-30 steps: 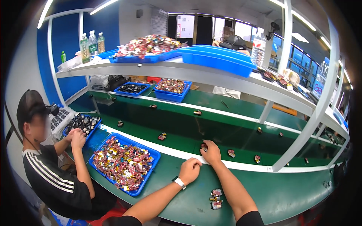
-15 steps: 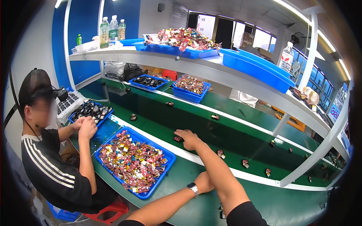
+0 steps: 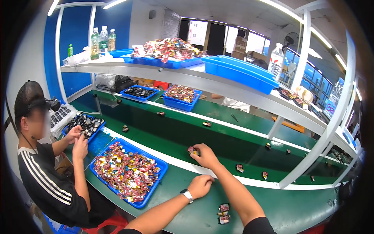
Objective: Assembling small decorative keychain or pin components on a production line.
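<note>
**Green belt, small wrapped piece being picked up at centre frame**

Green conveyor surface (image 3: 218, 136) is running across the middle of the frame, edged by a white rail.

- Right hand (image 3: 204, 155): reaching over the rail at centre frame, fingers pinching closed on a small pink and yellow wrapped piece (image 3: 191, 149) lying on the belt. The grip looks narrow, thumb and fingertips only.
- Left hand (image 3: 200, 185): resting on the near green table (image 3: 288, 210) just below centre, curled into a loose fist. Whether it is holding anything, I cannot tell. A wristwatch (image 3: 187, 194) is sitting on that wrist.
- Small stack of pieces (image 3: 223, 213): lying on the near table, lower centre, beside the right forearm.
- Blue tray (image 3: 160, 170): lower left of centre, heaped with mixed coloured wrapped pieces.
- Co-worker in a black striped shirt (image 3: 46, 183): seated at far left, both hands working over another blue tray of dark parts.
- Upper shelf: more blue trays and bottles, upper left.

Step in hand, by my reading: the pick-off from the belt. The next move is calling for a clean lift clear of the rail without dropping the piece.
</note>
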`<state>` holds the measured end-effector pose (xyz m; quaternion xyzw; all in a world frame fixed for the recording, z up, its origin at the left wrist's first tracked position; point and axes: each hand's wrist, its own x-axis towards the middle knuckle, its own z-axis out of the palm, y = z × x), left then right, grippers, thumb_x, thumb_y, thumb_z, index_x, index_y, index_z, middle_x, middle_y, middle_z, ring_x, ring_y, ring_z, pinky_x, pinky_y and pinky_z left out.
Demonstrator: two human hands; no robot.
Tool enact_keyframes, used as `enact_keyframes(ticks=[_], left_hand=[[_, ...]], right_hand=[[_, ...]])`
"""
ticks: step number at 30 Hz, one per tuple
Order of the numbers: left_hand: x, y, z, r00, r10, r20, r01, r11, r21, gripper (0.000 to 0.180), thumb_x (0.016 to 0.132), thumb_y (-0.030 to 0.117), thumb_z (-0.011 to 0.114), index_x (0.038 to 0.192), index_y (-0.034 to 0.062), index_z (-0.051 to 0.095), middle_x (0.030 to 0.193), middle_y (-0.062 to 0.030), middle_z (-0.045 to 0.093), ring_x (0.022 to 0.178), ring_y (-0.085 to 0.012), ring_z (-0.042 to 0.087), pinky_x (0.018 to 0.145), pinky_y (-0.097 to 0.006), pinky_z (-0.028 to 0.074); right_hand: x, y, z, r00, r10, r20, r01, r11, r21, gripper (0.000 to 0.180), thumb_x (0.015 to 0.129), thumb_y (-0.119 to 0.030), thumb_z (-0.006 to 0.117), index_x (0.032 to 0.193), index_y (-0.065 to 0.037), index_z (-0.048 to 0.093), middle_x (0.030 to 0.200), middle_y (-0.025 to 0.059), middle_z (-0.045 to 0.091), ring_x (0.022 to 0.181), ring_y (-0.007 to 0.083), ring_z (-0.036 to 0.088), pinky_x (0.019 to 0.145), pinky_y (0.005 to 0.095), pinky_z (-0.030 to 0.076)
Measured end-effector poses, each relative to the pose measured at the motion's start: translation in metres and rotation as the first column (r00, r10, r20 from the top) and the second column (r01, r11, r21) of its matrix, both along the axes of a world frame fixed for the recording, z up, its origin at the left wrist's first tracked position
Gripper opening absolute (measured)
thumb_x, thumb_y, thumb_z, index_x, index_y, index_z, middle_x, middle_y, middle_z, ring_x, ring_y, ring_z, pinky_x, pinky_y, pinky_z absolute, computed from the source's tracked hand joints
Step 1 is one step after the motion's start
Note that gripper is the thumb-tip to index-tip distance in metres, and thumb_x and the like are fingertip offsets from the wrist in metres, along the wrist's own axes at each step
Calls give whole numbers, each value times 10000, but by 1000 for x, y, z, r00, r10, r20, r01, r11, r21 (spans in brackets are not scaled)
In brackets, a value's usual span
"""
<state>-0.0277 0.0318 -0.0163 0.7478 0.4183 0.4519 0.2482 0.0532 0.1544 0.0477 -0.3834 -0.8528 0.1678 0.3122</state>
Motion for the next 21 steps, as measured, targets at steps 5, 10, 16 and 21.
enact_keyframes(ticks=[5, 10, 16, 21], left_hand=[[-4, 5, 7, 874, 41, 485, 219, 856, -467, 332, 1010, 127, 515, 1296, -41, 535, 1115, -159, 690, 903, -193, 699, 802, -312, 580], [25, -7, 19, 687, -38, 726, 571, 646, -507, 459, 1041, 134, 481, 1451, -37, 367, 1299, -164, 587, 1138, -219, 620, 969, -373, 548], [12, -13, 20, 695, 0, 719, 528, 679, -510, 490, 1030, 108, 500, 1469, -39, 339, 1290, -155, 593, 1177, -227, 607, 1003, -398, 530], [12, -10, 21, 677, -52, 734, 559, 684, -468, 486, 1016, 87, 515, 1460, -31, 356, 1236, -145, 629, 1161, -239, 621, 1009, -418, 531]], right_hand=[[102, -88, -12, 951, -266, -156, 264, 964, -36, 374, 797, -218, 773, 1078, 3, 663, 944, 158, 642, 847, 287, 637, 775, 381, 518], [115, -149, -31, 869, -425, -254, 420, 904, -74, 387, 778, -195, 793, 1082, 1, 655, 908, 129, 635, 697, 200, 636, 656, 336, 542], [112, -157, -27, 917, -285, -277, 283, 958, -48, 415, 806, -159, 747, 1170, -14, 612, 1028, 133, 634, 874, 297, 649, 767, 381, 548], [126, -153, -22, 962, -165, -215, 211, 955, 209, 405, 799, -100, 710, 1191, -64, 617, 1124, 102, 611, 1026, 294, 606, 848, 390, 534]])
